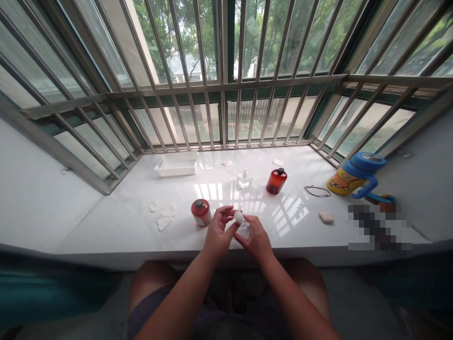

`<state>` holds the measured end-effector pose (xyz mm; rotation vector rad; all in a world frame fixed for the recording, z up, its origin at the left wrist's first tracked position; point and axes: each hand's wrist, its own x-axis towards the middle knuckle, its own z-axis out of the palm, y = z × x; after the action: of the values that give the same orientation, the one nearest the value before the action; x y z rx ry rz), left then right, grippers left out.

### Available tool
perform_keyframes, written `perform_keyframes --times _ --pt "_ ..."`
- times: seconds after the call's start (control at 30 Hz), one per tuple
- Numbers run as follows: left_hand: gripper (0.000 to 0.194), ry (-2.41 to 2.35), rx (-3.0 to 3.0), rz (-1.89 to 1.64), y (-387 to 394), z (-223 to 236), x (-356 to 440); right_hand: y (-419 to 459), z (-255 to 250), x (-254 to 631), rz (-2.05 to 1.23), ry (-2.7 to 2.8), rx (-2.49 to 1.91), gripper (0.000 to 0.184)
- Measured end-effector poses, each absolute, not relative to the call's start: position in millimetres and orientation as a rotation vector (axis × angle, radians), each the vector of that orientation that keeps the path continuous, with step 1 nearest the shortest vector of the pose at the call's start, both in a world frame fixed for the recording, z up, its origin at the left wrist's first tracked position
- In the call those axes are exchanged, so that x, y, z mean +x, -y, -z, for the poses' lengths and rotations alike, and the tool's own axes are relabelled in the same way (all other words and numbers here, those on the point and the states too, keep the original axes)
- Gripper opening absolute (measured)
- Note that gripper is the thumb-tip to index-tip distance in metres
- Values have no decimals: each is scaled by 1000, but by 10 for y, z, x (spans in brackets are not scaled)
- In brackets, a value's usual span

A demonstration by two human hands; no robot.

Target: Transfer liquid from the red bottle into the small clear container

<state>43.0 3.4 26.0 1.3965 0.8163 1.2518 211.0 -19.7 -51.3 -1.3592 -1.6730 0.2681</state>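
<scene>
Both my hands meet over the front edge of the white sill (pixel 123 226). My right hand (pixel 255 240) is wrapped round a small clear bottle (pixel 244 230). My left hand (pixel 218 232) pinches a small white piece (pixel 239 216), perhaps a cotton pad or cap, at the bottle's top. A short red jar with a dark lid (pixel 201 212) stands just left of my left hand. Farther back sit a small clear pump bottle (pixel 244 178) and a red bottle with a black cap (pixel 276 181).
A white plastic basket (pixel 177 165) rests at the back left. Several white pads (pixel 163 215) lie on the sill's left part, one more (pixel 326 217) on the right. A yellow and blue jug (pixel 356 177) lies on its side at the right, beside a thin loop (pixel 317 191). Window bars enclose the sill.
</scene>
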Motion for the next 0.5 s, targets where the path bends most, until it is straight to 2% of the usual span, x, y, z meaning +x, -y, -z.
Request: perform_keyframes --times 0.23,0.43,0.5 --pt "46 -876 1469 -1191 -72 -110 501 194 505 2099 -263 1666 -1352 53" --pt "33 -1007 1571 -1036 -58 3 488 181 531 2108 -229 1673 -1348 49" --pt "38 -1024 1622 -1028 -45 23 478 174 545 2113 -227 1679 -1344 51"
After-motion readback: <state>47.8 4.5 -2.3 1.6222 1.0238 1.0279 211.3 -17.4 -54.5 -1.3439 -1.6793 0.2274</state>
